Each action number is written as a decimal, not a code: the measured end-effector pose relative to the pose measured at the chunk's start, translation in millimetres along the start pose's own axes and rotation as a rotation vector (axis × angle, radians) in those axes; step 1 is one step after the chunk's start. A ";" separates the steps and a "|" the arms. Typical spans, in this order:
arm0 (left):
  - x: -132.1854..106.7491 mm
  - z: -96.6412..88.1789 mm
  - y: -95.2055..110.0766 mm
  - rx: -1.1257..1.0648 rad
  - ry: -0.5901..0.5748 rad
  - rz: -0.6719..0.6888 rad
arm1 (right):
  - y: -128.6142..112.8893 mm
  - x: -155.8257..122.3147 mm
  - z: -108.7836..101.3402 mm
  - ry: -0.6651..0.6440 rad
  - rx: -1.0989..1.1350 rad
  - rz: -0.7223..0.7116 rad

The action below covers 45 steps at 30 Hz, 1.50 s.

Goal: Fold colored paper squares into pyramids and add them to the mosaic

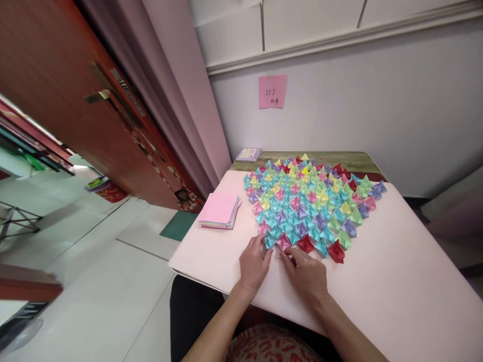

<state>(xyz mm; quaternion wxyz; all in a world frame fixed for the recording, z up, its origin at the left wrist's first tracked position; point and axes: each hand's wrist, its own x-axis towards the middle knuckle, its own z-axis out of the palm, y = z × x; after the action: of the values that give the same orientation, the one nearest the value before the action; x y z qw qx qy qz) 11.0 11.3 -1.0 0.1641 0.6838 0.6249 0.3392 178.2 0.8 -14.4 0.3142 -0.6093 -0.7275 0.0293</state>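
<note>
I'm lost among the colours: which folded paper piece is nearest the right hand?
The pink folded paper piece in the front row, between a turquoise one and a red one; its tip is at the right hand, others farther off.

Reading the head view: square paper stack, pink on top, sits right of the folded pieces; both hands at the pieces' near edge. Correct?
One error: the paper stack sits left of the folded pieces, not right, as the head view shows. The rest holds: pink on top, left hand and right hand at the pieces' near edge.
</note>
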 end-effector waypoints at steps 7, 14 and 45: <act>8.9 -37.2 -8.0 -0.131 0.172 -0.004 | 3.7 -20.1 -23.0 -0.080 0.218 0.022; 85.6 -90.5 -56.9 0.319 0.295 -0.100 | 2.3 -29.6 -25.2 -0.178 0.307 -0.015; 117.1 -84.4 -104.0 -0.186 0.165 -0.736 | 2.4 -33.2 -27.7 -0.211 0.280 0.019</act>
<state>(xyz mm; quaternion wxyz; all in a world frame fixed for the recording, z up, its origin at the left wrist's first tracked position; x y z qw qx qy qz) -124.0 124.8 22.3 0.2853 0.3662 0.8062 0.3668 196.0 -38.1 -7.3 0.3177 -0.5601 -0.7393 0.1970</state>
